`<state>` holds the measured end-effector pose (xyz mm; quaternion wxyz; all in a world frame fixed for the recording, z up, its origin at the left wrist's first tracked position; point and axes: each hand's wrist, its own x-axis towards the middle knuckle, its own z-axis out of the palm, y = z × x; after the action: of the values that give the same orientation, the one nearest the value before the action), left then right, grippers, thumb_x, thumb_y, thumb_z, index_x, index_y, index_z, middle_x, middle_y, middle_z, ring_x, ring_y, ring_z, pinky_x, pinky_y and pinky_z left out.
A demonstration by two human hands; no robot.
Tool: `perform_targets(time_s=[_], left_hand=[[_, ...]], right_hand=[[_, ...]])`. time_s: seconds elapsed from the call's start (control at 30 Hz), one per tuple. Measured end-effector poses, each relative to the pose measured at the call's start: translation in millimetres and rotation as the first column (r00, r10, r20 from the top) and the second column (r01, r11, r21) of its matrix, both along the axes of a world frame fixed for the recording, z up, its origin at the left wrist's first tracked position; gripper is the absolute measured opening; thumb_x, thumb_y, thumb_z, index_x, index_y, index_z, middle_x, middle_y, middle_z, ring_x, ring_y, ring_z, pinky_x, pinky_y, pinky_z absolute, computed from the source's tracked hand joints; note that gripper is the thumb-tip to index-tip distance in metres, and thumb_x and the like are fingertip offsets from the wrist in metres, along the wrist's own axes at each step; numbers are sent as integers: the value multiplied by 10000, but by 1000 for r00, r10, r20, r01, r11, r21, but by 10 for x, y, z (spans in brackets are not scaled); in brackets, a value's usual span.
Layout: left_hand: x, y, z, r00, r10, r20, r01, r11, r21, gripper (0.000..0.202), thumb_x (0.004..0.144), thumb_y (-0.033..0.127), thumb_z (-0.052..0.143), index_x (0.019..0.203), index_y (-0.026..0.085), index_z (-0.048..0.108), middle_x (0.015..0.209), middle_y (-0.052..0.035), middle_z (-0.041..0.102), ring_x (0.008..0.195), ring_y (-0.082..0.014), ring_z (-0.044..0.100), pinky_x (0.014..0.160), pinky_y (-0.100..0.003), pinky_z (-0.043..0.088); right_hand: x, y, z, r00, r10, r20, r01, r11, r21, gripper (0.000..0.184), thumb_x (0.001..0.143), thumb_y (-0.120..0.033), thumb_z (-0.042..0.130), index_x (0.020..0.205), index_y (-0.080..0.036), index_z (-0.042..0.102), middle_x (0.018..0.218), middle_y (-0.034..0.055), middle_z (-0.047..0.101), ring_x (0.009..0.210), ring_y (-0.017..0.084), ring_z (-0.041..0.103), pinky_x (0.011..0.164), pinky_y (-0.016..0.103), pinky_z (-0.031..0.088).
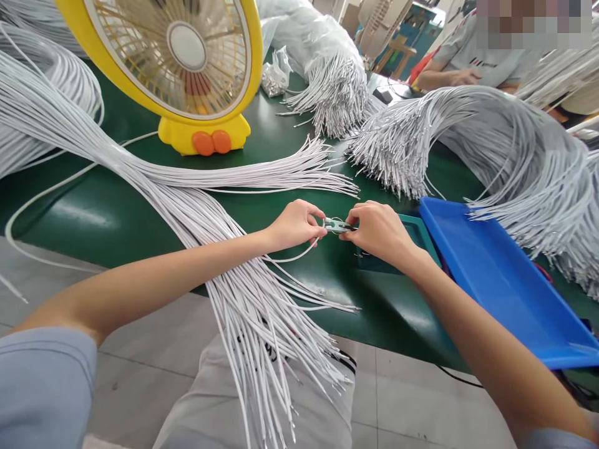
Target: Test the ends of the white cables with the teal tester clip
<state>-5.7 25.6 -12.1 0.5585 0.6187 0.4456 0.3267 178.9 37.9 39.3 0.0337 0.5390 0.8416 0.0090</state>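
My left hand [297, 224] and my right hand [377, 231] meet over the green table [107, 218], both pinched on a small grey-green metal clip [336, 226] held between their fingertips. One white wire [294, 257] loops down from under my left hand toward the clip. A thick bundle of white wires [224, 262] runs from the far left across the table and over its front edge onto my lap, just left of my left hand.
A yellow desk fan [187, 68] stands at the back. More white wire bundles [491, 137] lie at the right and far centre. A blue tray [500, 274] sits by my right forearm, a teal box [412, 231] beside it. Another person's arm [449, 78] rests at the far right.
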Motion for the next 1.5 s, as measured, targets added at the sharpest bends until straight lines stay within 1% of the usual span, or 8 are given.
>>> perform_targets(time_s=[0.23, 0.57, 0.73, 0.83, 0.97, 1.2, 1.37, 1.5], left_hand=[[6, -19, 25, 999, 11, -51, -9, 999, 45, 331, 707, 167, 657, 1011, 37, 676, 572, -42, 693, 497, -115, 614, 569, -204, 491], [-41, -37, -8, 999, 8, -40, -5, 997, 82, 344, 751, 215, 651, 1071, 90, 649, 616, -31, 692, 516, -121, 625, 539, -204, 493], [-20, -167, 23, 998, -4, -55, 17, 968, 251, 351, 807, 228, 591, 1140, 123, 623, 827, -45, 699, 524, -85, 601, 555, -203, 494], [18, -354, 81, 991, 13, -132, 62, 833, 549, 316, 836, 211, 557, 1134, 140, 633, 830, -43, 693, 639, -107, 624, 674, -232, 522], [84, -673, 229, 996, -35, -88, 89, 647, 757, 257, 888, 189, 510, 1106, 110, 621, 750, -48, 655, 648, -108, 599, 648, -215, 515], [168, -902, 323, 953, -25, -303, 303, 157, 940, 187, 869, 112, 468, 765, 116, 625, 569, 4, 483, 444, -90, 382, 378, -243, 288], [254, -942, 195, 923, -38, -382, 383, 154, 911, 239, 878, 156, 486, 670, 136, 602, 572, 9, 483, 464, -89, 401, 427, -243, 341], [352, -1046, 158, 898, -66, -435, 438, 36, 898, 286, 901, 317, 555, 677, 147, 606, 656, -19, 558, 606, -108, 532, 605, -237, 461]], right_hand=[[209, 50, 13, 989, 92, -112, -105, 987, -118, 271, 836, -385, 576, 967, -198, 723, 1021, 53, 732, 971, 246, 630, 849, 381, 429], [392, 40, -91, 953, -6, -301, 55, 986, 156, 304, 926, -257, 429, 1018, -147, 697, 1021, 109, 727, 1016, 269, 622, 843, 414, 495], [281, -261, -54, 776, 244, -581, 185, 793, 581, 212, 902, -234, 465, 864, -194, 669, 864, 89, 709, 832, 227, 653, 785, 395, 515], [168, -481, -197, 497, 441, -747, 261, 745, 613, 196, 891, -204, 454, 806, -203, 631, 716, 54, 647, 654, 185, 621, 590, 327, 504], [91, -611, -405, 347, 460, -817, 51, 861, 507, 175, 877, -165, 462, 840, -191, 631, 728, 52, 627, 582, 155, 586, 509, 291, 480], [73, -628, -424, 403, 432, -806, -180, 902, 393, 176, 890, -170, 456, 852, -178, 628, 722, 48, 623, 593, 138, 566, 540, 274, 488], [-29, -662, -471, 420, 212, -882, -278, 956, 97, 240, 926, -233, 438, 820, -160, 640, 738, 50, 652, 610, 129, 586, 560, 258, 485], [-103, -693, -482, 558, 56, -828, -401, 892, -210, 284, 925, -262, 434, 893, -149, 693, 768, 44, 705, 666, 136, 623, 624, 251, 499]])
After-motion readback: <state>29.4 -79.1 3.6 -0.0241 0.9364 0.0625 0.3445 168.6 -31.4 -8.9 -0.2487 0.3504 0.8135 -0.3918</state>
